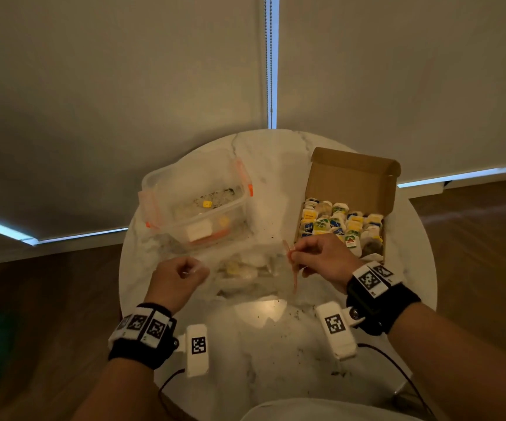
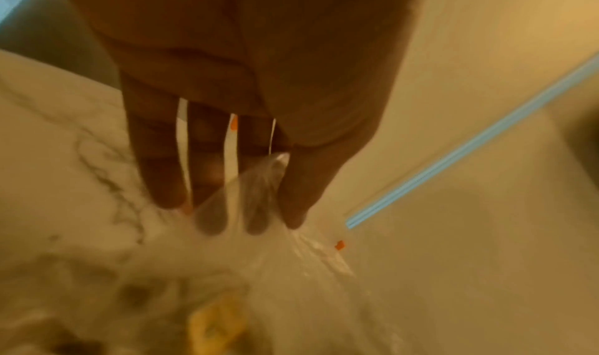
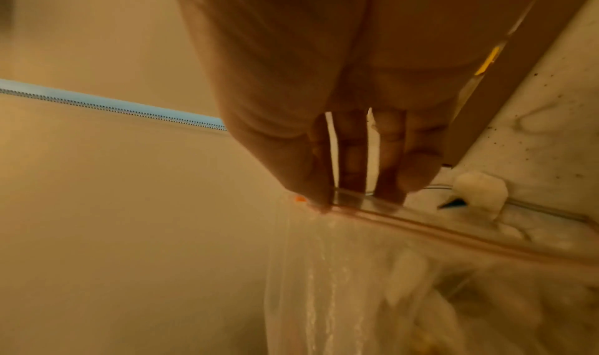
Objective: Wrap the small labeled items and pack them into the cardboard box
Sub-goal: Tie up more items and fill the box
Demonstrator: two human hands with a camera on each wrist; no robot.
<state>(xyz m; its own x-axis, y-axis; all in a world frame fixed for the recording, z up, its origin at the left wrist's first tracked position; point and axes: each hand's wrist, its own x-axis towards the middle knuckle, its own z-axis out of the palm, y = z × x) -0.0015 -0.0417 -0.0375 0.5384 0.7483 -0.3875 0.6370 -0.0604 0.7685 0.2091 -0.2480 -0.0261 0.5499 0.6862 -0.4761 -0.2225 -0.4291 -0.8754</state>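
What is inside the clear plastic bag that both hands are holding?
The plastic bag holds several small pale packets, at least one yellow. The wrinkled film and blur hide their labels and count. The left hand and right hand pinch its edges.

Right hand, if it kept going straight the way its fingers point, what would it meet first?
Probably the clear plastic container: the right hand, pinching the clear bag, points left and away across the table, though depth is unclear.

Round marble table [image 1: 276, 344], wood floor [image 1: 33, 299], drawn blinds [image 1: 109, 101].
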